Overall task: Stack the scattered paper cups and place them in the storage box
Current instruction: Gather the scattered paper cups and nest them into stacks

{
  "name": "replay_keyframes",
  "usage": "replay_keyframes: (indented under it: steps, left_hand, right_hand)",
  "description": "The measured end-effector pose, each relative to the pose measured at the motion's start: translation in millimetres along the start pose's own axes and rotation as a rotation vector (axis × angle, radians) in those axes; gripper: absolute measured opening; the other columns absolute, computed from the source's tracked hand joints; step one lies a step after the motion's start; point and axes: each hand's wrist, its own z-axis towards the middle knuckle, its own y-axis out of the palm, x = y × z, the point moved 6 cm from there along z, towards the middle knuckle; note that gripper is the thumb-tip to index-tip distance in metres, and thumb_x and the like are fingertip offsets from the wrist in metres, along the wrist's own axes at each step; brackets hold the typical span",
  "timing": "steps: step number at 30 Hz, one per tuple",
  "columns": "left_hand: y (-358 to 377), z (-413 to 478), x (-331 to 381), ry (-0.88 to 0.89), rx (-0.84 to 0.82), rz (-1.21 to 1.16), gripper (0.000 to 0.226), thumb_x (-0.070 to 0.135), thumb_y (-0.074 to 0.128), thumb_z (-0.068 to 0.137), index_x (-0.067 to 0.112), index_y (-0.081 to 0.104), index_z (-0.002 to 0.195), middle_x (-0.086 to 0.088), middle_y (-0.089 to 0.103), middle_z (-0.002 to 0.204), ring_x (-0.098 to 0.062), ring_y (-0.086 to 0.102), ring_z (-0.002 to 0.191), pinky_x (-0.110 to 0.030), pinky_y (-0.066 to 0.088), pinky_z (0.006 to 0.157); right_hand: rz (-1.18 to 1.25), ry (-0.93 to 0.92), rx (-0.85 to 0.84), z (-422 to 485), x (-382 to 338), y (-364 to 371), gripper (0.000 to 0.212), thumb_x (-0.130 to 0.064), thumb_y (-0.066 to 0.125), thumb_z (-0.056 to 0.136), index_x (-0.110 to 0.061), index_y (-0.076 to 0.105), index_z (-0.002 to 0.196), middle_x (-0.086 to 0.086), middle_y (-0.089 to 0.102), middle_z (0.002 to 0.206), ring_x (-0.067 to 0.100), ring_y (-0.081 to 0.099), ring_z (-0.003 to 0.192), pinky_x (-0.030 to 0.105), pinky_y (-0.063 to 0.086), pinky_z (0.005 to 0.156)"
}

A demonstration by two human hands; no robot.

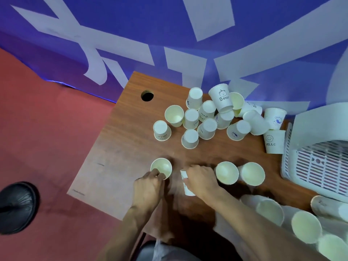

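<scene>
your left hand [150, 183] has its fingers curled onto the near rim of an upright cup [161, 166], mouth up, grasping it. your right hand [201, 179] is closed over a second cup [186, 187] lying on its side under the palm. it's mostly hidden and blurry, with a bit of print showing. the hands are near each other, not touching. just right of your right hand, two more cups [227, 173] stand mouth up, side by side, the closer one just beside your knuckles. beyond both hands, well apart from them, is a loose pile of cups [205, 119]. most are upside down, a few tipped over, and a "bear" cup [221, 97] leans on top at the far side. right of the pile, a "hello" cup [275, 142] sits just beside the storage box [318, 162]. the box is white and slatted, beyond and to the right of your right hand. beside your right forearm, on the near right, is a row of cups [306, 227], mouths facing you, and just beyond them a stack [327, 206] lying on its side; cannot tell how many are in it. everything sits on the brown table [116, 147], which has a round hole [147, 95] far beyond your left hand. a blue banner [131, 25] hangs past the table, and there's red floor [37, 129] to your left.
</scene>
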Motion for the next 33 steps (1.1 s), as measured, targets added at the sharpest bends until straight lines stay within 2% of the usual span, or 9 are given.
replay_keyframes:
  steps: [3, 6, 9, 11, 14, 19, 23, 30, 33]
  left_hand:
    - [-21, -2, 12, 0.031, 0.087, -0.051, 0.012, 0.027, 0.066, 0.074, 0.022, 0.064, 0.063, 0.003, 0.056, 0.064, -0.021, 0.056, 0.052, -0.022, 0.024, 0.04]
    - [-52, -4, 31, 0.093, 0.201, -0.122, 0.021, 0.034, 0.054, 0.081, 0.022, 0.064, 0.067, 0.004, 0.054, 0.064, -0.022, 0.054, 0.052, -0.024, 0.026, 0.04]
    - [-80, -4, 55, 0.166, 0.291, -0.16, 0.025, 0.035, 0.049, 0.084, 0.022, 0.064, 0.069, 0.004, 0.055, 0.066, -0.022, 0.052, 0.053, -0.024, 0.027, 0.041]
    - [-94, -1, 72, 0.197, 0.316, -0.156, 0.02, 0.031, 0.051, 0.084, 0.023, 0.065, 0.072, 0.004, 0.056, 0.069, -0.021, 0.053, 0.054, -0.024, 0.027, 0.041]
    - [-107, 4, 99, 0.237, 0.309, -0.159, 0.022, 0.03, 0.047, 0.085, 0.024, 0.065, 0.075, 0.003, 0.057, 0.073, -0.023, 0.052, 0.05, -0.022, 0.019, 0.042]
    - [-121, 7, 154, 0.414, 0.292, -0.116, 0.021, 0.03, 0.047, 0.086, 0.022, 0.058, 0.069, 0.003, 0.054, 0.069, -0.023, 0.051, 0.052, -0.022, 0.02, 0.043]
    - [-112, 1, 185, 0.538, 0.211, 0.001, 0.015, 0.029, 0.065, 0.081, 0.023, 0.06, 0.069, 0.004, 0.054, 0.066, -0.02, 0.056, 0.055, -0.023, 0.011, 0.044]
    - [-87, 1, 196, 0.6, 0.1, 0.11, 0.017, 0.024, 0.081, 0.066, 0.021, 0.064, 0.061, 0.004, 0.054, 0.061, -0.02, 0.056, 0.05, -0.023, 0.02, 0.042]
    - [-74, 2, 193, 0.604, 0.038, 0.163, 0.023, 0.019, 0.084, 0.055, 0.021, 0.06, 0.056, 0.003, 0.052, 0.058, -0.021, 0.053, 0.047, -0.022, 0.018, 0.043]
  right_hand:
    - [0.071, 0.01, 0.034, -19, 1, -14, 0.03, -0.036, 0.054, 0.094, -0.033, 0.059, 0.124, 0.001, 0.07, 0.112, 0.029, 0.066, 0.102, 0.033, 0.044, 0.078]
    - [0.174, 0.031, 0.19, -42, 14, -36, 0.026, -0.042, 0.051, 0.095, -0.031, 0.061, 0.116, -0.002, 0.068, 0.11, 0.026, 0.064, 0.101, 0.034, 0.042, 0.074]
    - [0.34, -0.013, 0.33, -64, 38, -56, 0.021, -0.04, 0.055, 0.094, -0.03, 0.067, 0.108, -0.01, 0.064, 0.109, 0.011, 0.061, 0.084, 0.034, 0.05, 0.068]
    - [0.408, -0.028, 0.408, -79, 59, -65, 0.014, -0.036, 0.059, 0.094, -0.03, 0.069, 0.101, -0.016, 0.061, 0.104, 0.002, 0.052, 0.073, 0.03, 0.048, 0.063]
    - [0.409, 0.036, 0.531, -105, 92, -74, 0.013, -0.034, 0.061, 0.093, -0.03, 0.071, 0.1, -0.017, 0.06, 0.101, 0.003, 0.057, 0.078, 0.028, 0.046, 0.061]
    - [0.395, 0.17, 0.688, -142, 140, -74, 0.013, -0.025, 0.066, 0.09, -0.028, 0.072, 0.101, -0.013, 0.062, 0.101, 0.008, 0.058, 0.092, 0.027, 0.047, 0.065]
    - [0.292, 0.288, 0.678, -163, 166, -64, 0.015, -0.025, 0.063, 0.091, -0.025, 0.072, 0.102, -0.01, 0.064, 0.101, 0.014, 0.059, 0.094, 0.029, 0.047, 0.064]
    - [0.311, 0.311, 0.624, -170, 177, -44, 0.013, -0.026, 0.066, 0.089, -0.025, 0.074, 0.099, -0.008, 0.068, 0.099, 0.018, 0.061, 0.092, 0.036, 0.053, 0.067]
    - [0.319, 0.273, 0.622, -165, 173, -35, 0.011, -0.019, 0.069, 0.085, -0.023, 0.074, 0.095, -0.009, 0.067, 0.094, 0.018, 0.06, 0.089, 0.029, 0.047, 0.064]
